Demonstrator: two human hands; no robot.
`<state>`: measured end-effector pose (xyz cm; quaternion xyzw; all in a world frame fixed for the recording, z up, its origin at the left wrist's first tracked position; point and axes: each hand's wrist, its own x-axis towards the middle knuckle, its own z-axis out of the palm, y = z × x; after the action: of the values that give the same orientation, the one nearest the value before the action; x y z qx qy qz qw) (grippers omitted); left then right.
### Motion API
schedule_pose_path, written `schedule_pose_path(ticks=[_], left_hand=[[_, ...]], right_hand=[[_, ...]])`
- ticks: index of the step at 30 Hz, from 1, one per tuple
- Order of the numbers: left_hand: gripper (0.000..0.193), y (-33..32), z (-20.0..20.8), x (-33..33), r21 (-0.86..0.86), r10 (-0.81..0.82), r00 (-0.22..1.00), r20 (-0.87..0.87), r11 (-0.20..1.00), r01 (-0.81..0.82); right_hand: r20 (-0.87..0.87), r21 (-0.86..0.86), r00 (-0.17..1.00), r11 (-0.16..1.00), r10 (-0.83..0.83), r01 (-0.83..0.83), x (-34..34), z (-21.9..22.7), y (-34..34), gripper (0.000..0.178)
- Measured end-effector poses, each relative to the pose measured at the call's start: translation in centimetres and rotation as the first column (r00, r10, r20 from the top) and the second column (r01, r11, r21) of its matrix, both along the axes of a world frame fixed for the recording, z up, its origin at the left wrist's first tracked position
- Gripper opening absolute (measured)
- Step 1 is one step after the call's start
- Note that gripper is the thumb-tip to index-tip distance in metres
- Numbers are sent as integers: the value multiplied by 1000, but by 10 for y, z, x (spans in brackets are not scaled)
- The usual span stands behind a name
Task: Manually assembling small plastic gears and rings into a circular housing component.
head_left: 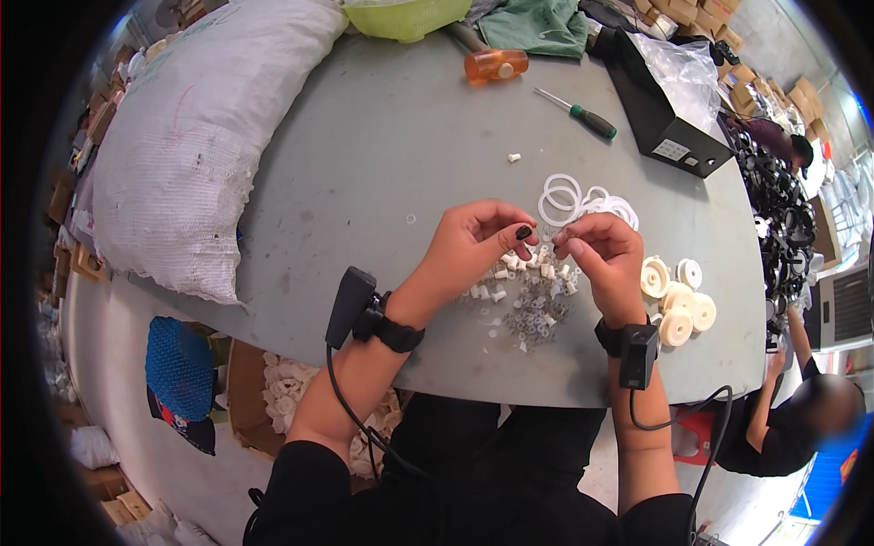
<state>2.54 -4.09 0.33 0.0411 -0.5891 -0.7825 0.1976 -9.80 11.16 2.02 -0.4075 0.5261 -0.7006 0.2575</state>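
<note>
Above a pile of small white plastic parts (544, 270) and clear bits (537, 314), both my hands are held close together with a small gap between the fingertips. My left hand (478, 241) has its thumb and forefinger pressed together, with a dark patch on the thumb. Opposite it, my right hand (603, 255) pinches thumb against fingers. Whatever either pinch holds is too small to name. White rings (562, 196) lie just beyond my right hand. Cream-coloured round plastic wheels (675, 326) are grouped to its right. A single white part (514, 158) sits apart, farther back.
A big white woven sack (196, 146) fills the table's left. At the back are an orange-headed mallet (496, 65), a screwdriver (587, 118), a green basin (408, 16) and a black box (669, 127). A carton of pale parts (250, 400) stands below. Another person (792, 423) sits at right.
</note>
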Motion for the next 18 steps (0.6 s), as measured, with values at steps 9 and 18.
schedule_pose_path(ticks=[9,18], left_hand=[[20,-1,-1,-1,-30,0,1000,2,1000,0],[21,-1,2,0,-11,-29,999,-15,1000,29]], right_hand=[[-16,50,999,998,-48,48,-2,-1,-1,13],[-37,78,995,992,-98,100,-2,-3,-2,15]])
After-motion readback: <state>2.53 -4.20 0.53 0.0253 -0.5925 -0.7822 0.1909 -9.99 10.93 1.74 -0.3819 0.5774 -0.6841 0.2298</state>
